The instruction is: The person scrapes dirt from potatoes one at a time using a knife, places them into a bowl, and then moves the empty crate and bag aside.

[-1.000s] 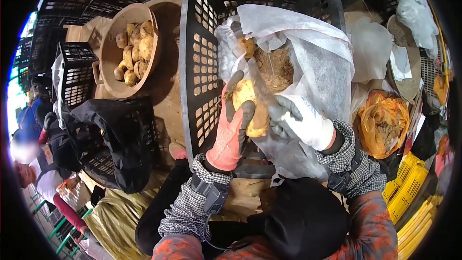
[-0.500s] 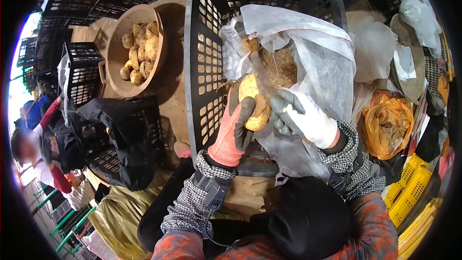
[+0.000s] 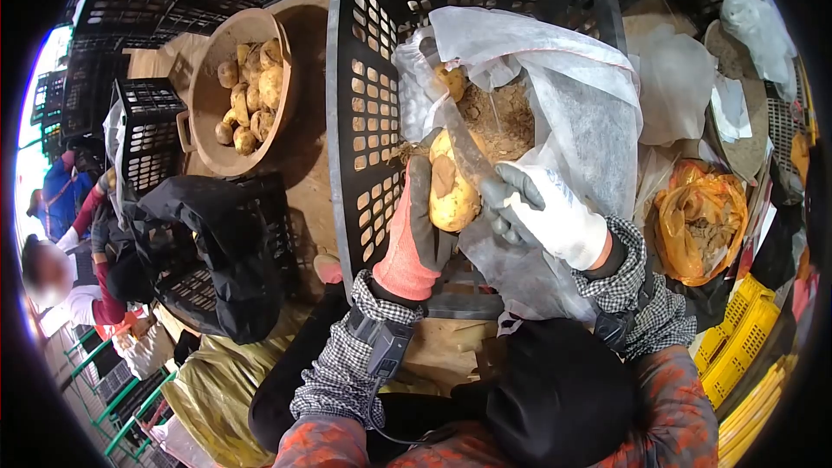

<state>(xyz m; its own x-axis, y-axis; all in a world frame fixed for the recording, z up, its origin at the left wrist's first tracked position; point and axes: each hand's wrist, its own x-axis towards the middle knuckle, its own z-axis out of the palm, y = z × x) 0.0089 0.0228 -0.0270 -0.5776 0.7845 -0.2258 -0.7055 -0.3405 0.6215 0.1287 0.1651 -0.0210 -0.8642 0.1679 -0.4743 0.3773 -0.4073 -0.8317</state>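
My left hand [image 3: 418, 230], in a pink glove with grey palm, is closed round the left side of a large yellow potato [image 3: 456, 199]. A brown patch marks the potato's upper left. Closed on a knife is my right hand [image 3: 546, 212], in a white glove with grey fingers; the handle is mostly hidden. The knife's long, dirty blade [image 3: 468, 150] points up and left, against or just over the potato's right edge. Both hands are above a black crate [image 3: 368, 113] lined with a white sheet [image 3: 581, 113]. Beyond them, loose soil [image 3: 503, 121] and another potato [image 3: 450, 81] lie inside.
To the left stands a brown basin [image 3: 208, 95] of several potatoes. A crate draped in black plastic [image 3: 234, 251] is nearer me. On the right are an orange bag [image 3: 693, 243] of soil and yellow crates [image 3: 737, 338]. A co-worker [image 3: 95, 295] is at far left.
The potato has turned in my left hand, and my left thumb has shifted off its front to its side. The knife blade, blurred before, now shows clearly. The co-worker's arms have moved.
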